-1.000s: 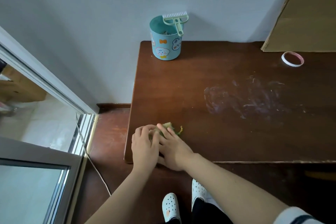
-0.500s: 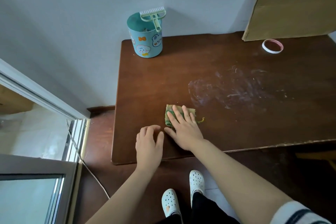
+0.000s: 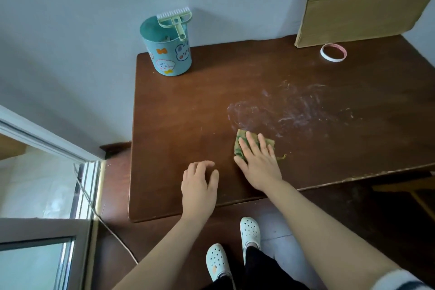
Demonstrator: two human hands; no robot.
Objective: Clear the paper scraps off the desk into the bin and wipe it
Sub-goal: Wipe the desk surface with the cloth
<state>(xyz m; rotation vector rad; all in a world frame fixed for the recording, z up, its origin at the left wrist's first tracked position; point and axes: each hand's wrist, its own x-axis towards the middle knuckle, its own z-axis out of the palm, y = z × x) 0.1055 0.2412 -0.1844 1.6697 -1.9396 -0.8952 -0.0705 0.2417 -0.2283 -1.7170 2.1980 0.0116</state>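
So our right hand [image 3: 259, 162] is flat on a green cloth [image 3: 239, 146], fingers straight and spread, palm pressing it down on the tabletop [image 3: 188, 113]. The cloth sits near the front edge, right at the lower-left end of a whitish smear [image 3: 284, 110] that spreads across the middle of the wood. A frayed bit of the cloth pokes out by our little finger.

Our left hand [image 3: 199, 186] rests on the tabletop just beside the right one, closer to the front edge, fingers loosely curled and holding nothing.

Further out, the bin [image 3: 169, 59] stands at the back left corner against the wall, a small teal tub with cartoon stickers. A pale green brush [image 3: 175, 19] lies across its rim, and we can see some scraps inside. At the back right there's a roll of tape [image 3: 333, 52] lying flat, just in front of a sheet of cardboard [image 3: 367, 0] leaning on the wall.

Below the tabletop we see our white clogs [image 3: 250, 231] on the floor, and a thin cable [image 3: 113, 231] running along by the window frame on the left.
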